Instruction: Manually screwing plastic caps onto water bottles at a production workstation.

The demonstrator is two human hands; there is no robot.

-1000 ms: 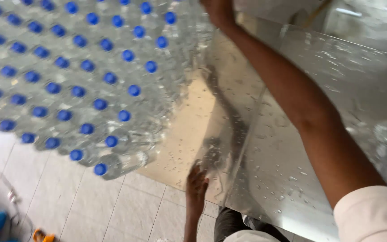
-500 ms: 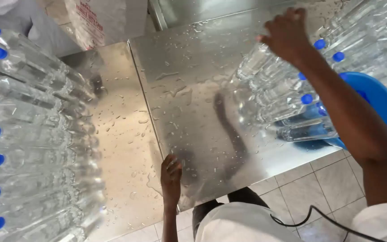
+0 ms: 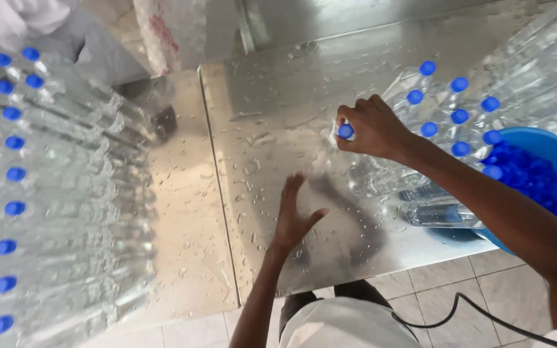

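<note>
My right hand [image 3: 374,127] grips the neck of a clear plastic bottle with a blue cap [image 3: 345,131], at the near edge of a group of capped bottles [image 3: 454,122] standing on a wet steel table [image 3: 272,90]. My left hand [image 3: 293,216] hovers open over the table's front part, fingers spread, holding nothing. It is a short way below and left of the gripped bottle.
A large block of blue-capped clear bottles [image 3: 40,193] fills the left side. A blue basin of loose blue caps [image 3: 536,177] sits at the right edge. A second steel surface [image 3: 182,212] adjoins on the left. A black cable [image 3: 459,309] runs over the tiled floor.
My right hand dropped from above the right bottle group and closed on one bottle's neck. My left hand moved up from the table's front edge and spread over the surface.
</note>
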